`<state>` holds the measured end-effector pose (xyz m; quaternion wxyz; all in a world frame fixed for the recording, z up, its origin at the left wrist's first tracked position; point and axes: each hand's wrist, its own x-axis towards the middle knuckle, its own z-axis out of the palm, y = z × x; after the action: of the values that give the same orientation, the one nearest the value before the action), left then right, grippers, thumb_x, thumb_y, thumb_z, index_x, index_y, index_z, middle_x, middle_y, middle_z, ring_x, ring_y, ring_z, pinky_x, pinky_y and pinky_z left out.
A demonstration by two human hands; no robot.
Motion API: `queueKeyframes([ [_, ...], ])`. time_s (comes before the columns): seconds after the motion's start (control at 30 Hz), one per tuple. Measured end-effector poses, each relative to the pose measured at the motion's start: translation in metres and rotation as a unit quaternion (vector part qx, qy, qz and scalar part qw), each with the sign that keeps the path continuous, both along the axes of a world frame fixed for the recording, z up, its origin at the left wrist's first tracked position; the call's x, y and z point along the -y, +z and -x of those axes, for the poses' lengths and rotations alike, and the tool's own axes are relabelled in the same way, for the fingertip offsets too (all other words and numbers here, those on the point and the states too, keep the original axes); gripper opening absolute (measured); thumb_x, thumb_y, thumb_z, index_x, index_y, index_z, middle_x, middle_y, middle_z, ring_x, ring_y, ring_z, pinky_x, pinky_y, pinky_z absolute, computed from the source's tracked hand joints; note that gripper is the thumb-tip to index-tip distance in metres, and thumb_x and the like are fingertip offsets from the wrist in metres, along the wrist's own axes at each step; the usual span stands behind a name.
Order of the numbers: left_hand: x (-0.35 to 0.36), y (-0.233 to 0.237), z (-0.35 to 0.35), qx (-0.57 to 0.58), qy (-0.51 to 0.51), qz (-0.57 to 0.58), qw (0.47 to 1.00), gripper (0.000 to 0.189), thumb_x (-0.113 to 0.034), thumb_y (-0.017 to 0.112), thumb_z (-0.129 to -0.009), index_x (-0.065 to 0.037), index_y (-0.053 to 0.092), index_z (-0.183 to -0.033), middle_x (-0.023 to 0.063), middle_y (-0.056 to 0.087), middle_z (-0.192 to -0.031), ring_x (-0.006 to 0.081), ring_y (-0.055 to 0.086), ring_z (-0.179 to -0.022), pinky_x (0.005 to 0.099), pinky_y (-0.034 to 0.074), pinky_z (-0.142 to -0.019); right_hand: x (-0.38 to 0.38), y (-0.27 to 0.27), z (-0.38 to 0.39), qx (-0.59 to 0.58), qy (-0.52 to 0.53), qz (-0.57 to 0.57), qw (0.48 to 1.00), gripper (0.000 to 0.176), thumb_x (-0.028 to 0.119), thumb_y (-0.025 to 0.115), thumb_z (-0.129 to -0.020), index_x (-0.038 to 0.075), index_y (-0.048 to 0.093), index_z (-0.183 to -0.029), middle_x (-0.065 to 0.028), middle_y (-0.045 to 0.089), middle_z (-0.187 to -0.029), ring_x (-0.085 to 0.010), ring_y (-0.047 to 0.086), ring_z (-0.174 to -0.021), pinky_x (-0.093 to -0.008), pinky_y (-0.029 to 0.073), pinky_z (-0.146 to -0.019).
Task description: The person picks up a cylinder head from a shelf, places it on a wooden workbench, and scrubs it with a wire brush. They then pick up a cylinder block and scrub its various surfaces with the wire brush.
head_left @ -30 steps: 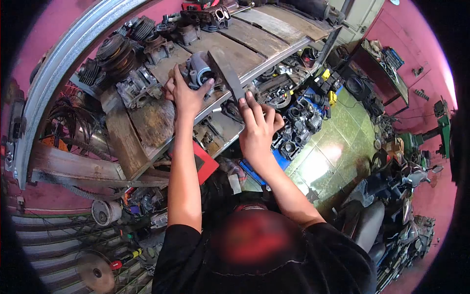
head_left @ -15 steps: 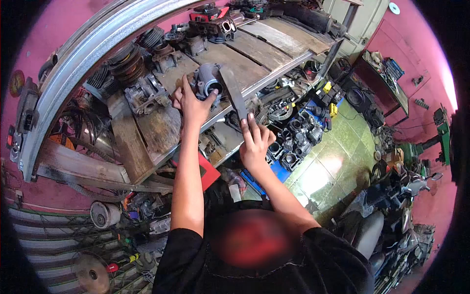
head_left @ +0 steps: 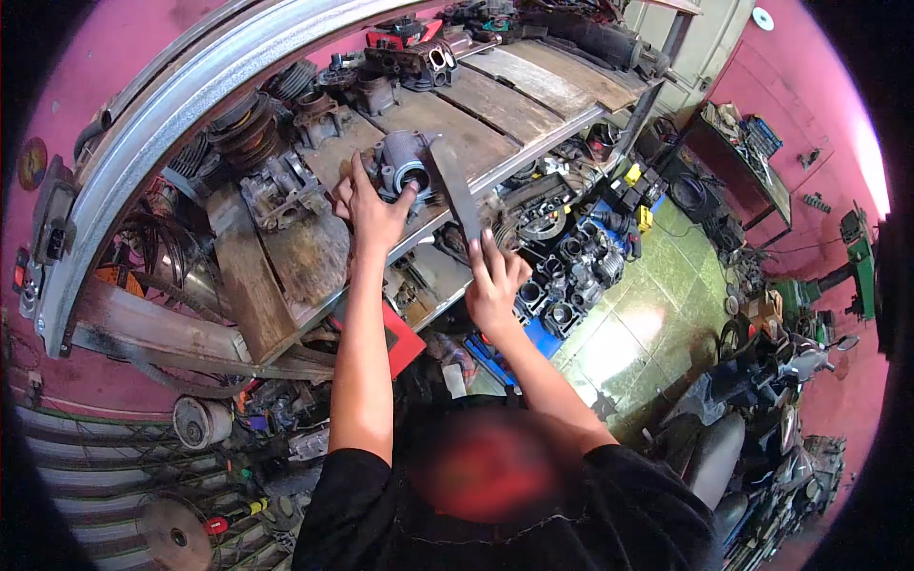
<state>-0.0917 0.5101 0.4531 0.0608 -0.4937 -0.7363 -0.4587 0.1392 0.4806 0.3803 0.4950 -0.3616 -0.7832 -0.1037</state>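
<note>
My left hand (head_left: pixel 374 211) grips a grey metal engine cylinder (head_left: pixel 400 152) near the front edge of the wooden bench. Its thumb reaches to the open bore, and the fingers lie along the cylinder's left side. In my right hand (head_left: pixel 495 293) is a long flat file (head_left: pixel 454 181), held near its lower end with the index and middle fingers stretched along it. The file points up and away, its far end close by the right side of the cylinder. The part of the file inside the right hand is hidden.
The plank bench (head_left: pixel 476 128) carries an engine casing (head_left: pixel 283 190) on the left and several cylinders along its back. Engine blocks (head_left: pixel 571 271) stand on a blue surface below right. A red box (head_left: pixel 405 341) sits under the bench edge; a motorcycle (head_left: pixel 719 457) is at lower right.
The file's far end has shifted slightly right and down beside the cylinder. My right hand has moved down a little; the left hand keeps its hold on the cylinder.
</note>
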Motion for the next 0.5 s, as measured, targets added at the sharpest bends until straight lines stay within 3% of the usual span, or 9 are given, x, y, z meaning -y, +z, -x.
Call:
queueKeyframes([
  [0.1, 0.003, 0.004, -0.002, 0.025, 0.001, 0.022, 0.999, 0.113, -0.041, 0.091, -0.082, -0.007, 0.025, -0.168, 0.0267, 0.045, -0.159, 0.0425, 0.037, -0.145, 0.0604, 0.020, -0.119, 0.004, -0.015, -0.001, -0.015, -0.016, -0.012, 1.000, 0.072, 0.005, 0.069, -0.067, 0.009, 0.069, -0.139, -0.0123, 0.062, -0.153, -0.0285, 0.060, -0.111, -0.0460, 0.034, -0.103],
  [0.2, -0.003, -0.005, 0.004, 0.010, -0.006, -0.009, 1.000, 0.119, -0.050, 0.090, -0.078, -0.006, 0.027, -0.168, 0.0327, 0.047, -0.149, 0.0464, 0.036, -0.143, 0.0625, 0.021, -0.117, -0.010, 0.026, 0.018, -0.023, -0.027, 0.014, 0.999, 0.072, 0.004, 0.069, -0.068, 0.010, 0.069, -0.139, -0.0102, 0.062, -0.152, -0.0286, 0.060, -0.112, -0.0461, 0.034, -0.104],
  [0.33, -0.005, -0.007, 0.007, 0.000, -0.011, -0.023, 1.000, 0.119, -0.050, 0.090, -0.078, -0.005, 0.027, -0.167, 0.0330, 0.047, -0.148, 0.0469, 0.037, -0.141, 0.0624, 0.022, -0.117, -0.038, 0.051, 0.049, -0.054, -0.021, 0.002, 0.998, 0.072, 0.003, 0.068, -0.071, 0.009, 0.067, -0.142, -0.0105, 0.061, -0.153, -0.0284, 0.059, -0.113, -0.0478, 0.036, -0.103],
  [0.5, -0.005, -0.010, 0.007, -0.001, -0.017, -0.027, 0.999, 0.119, -0.049, 0.090, -0.078, -0.003, 0.026, -0.167, 0.0333, 0.045, -0.149, 0.0462, 0.039, -0.139, 0.0623, 0.023, -0.116, -0.014, -0.014, 0.018, -0.027, 0.008, -0.005, 1.000, 0.069, 0.002, 0.068, -0.075, 0.008, 0.066, -0.143, -0.0140, 0.060, -0.155, -0.0308, 0.060, -0.110, -0.0481, 0.037, -0.100],
])
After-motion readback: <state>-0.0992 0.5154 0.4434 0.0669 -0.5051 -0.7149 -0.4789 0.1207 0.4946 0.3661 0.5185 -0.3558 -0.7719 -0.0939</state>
